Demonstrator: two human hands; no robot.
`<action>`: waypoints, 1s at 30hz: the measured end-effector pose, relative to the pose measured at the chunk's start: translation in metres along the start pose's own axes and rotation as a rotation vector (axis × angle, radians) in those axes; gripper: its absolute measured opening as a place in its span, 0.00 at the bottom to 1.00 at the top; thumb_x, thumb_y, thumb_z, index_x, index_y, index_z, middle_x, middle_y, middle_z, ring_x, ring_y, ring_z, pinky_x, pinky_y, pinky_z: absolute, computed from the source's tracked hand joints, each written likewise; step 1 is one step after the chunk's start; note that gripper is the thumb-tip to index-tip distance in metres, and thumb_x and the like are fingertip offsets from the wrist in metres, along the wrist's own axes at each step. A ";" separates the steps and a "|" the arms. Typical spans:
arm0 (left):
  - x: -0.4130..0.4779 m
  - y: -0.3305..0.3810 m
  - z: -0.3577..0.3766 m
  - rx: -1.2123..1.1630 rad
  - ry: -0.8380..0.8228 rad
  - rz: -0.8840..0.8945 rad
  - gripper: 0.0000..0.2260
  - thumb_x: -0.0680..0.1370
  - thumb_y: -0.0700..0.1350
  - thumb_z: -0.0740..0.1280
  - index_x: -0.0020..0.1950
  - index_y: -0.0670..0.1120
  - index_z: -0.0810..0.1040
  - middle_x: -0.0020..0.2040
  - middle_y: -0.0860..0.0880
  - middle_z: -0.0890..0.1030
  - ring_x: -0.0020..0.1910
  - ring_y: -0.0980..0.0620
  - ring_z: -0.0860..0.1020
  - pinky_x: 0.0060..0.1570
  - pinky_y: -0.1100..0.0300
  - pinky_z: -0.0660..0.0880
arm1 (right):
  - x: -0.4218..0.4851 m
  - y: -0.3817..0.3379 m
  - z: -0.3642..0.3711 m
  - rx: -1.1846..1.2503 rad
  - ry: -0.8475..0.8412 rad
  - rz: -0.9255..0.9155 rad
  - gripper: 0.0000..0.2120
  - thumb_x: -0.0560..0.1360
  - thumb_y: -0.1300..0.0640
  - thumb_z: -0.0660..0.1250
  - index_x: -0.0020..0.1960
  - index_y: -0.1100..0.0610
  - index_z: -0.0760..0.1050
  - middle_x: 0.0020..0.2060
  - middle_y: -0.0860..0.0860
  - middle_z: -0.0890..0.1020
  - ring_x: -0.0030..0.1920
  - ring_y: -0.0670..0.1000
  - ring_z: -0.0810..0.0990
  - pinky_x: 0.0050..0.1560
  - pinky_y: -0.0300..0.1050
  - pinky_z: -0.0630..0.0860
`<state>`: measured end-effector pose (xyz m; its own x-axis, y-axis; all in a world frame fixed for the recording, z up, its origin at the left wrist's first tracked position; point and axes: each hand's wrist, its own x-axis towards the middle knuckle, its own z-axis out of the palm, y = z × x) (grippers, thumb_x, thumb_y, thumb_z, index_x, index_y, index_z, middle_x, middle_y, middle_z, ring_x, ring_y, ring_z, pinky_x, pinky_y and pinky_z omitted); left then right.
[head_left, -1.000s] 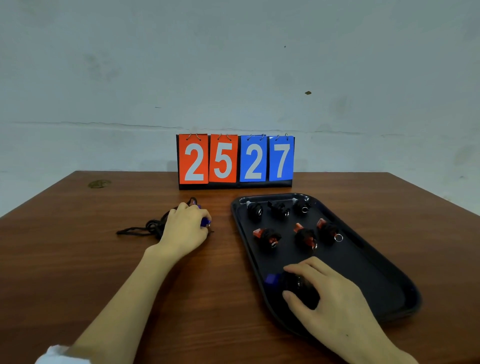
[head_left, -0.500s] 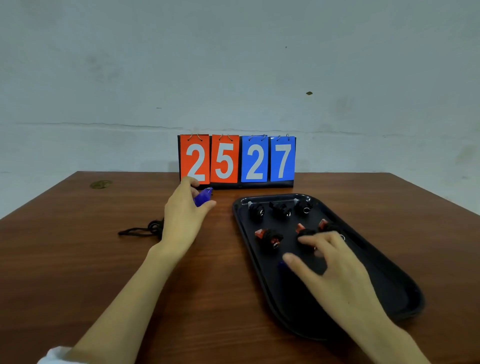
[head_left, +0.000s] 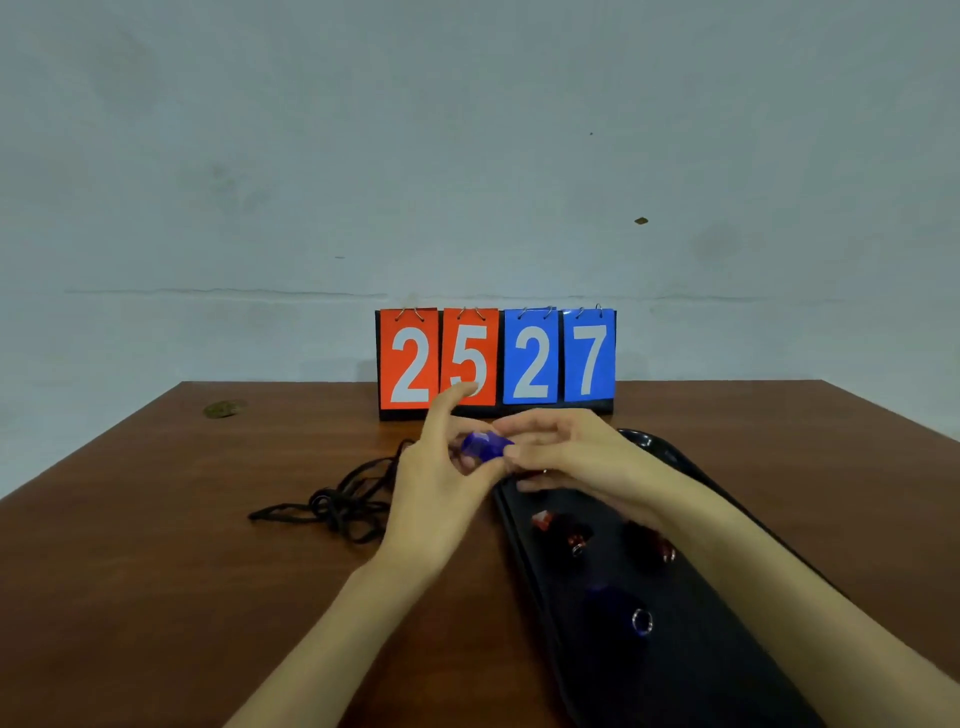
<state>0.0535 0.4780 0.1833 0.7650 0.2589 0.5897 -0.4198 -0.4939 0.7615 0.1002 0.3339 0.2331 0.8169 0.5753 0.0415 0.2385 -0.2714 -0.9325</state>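
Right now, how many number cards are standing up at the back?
4, in one row on the table: red 2, red 5 with the left hand partly in front, blue 2, blue 7. None looks hidden.

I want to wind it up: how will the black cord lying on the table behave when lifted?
Probably floppy: the black cord lies in loose, tangled loops on the table, so it should dangle and may snag on itself. Likely light, being thin. It runs toward the left hand, which holds the blue whistle, so it may trail after that.
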 end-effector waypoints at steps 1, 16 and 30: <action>0.000 0.000 0.000 -0.019 0.015 -0.004 0.30 0.70 0.43 0.74 0.67 0.57 0.66 0.47 0.57 0.81 0.47 0.67 0.77 0.46 0.78 0.70 | -0.001 0.002 -0.003 0.080 -0.045 0.023 0.17 0.73 0.62 0.69 0.62 0.56 0.75 0.54 0.53 0.82 0.53 0.50 0.82 0.55 0.46 0.79; -0.006 0.006 0.019 -0.192 -0.096 -0.026 0.35 0.72 0.40 0.72 0.71 0.60 0.57 0.63 0.60 0.72 0.59 0.62 0.75 0.56 0.69 0.73 | -0.012 0.017 -0.017 0.096 0.114 -0.041 0.11 0.72 0.53 0.70 0.53 0.52 0.81 0.48 0.47 0.84 0.51 0.47 0.80 0.49 0.42 0.75; 0.027 -0.027 -0.024 0.031 -0.031 -0.439 0.04 0.73 0.45 0.71 0.42 0.45 0.80 0.33 0.51 0.79 0.30 0.58 0.73 0.31 0.68 0.69 | 0.003 0.024 -0.039 1.279 0.361 0.033 0.13 0.78 0.50 0.60 0.49 0.60 0.74 0.25 0.49 0.74 0.23 0.44 0.74 0.32 0.44 0.82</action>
<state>0.0738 0.5182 0.1858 0.8822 0.4246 0.2035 -0.0376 -0.3673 0.9293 0.1286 0.2987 0.2252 0.9527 0.2931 -0.0800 -0.2801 0.7450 -0.6054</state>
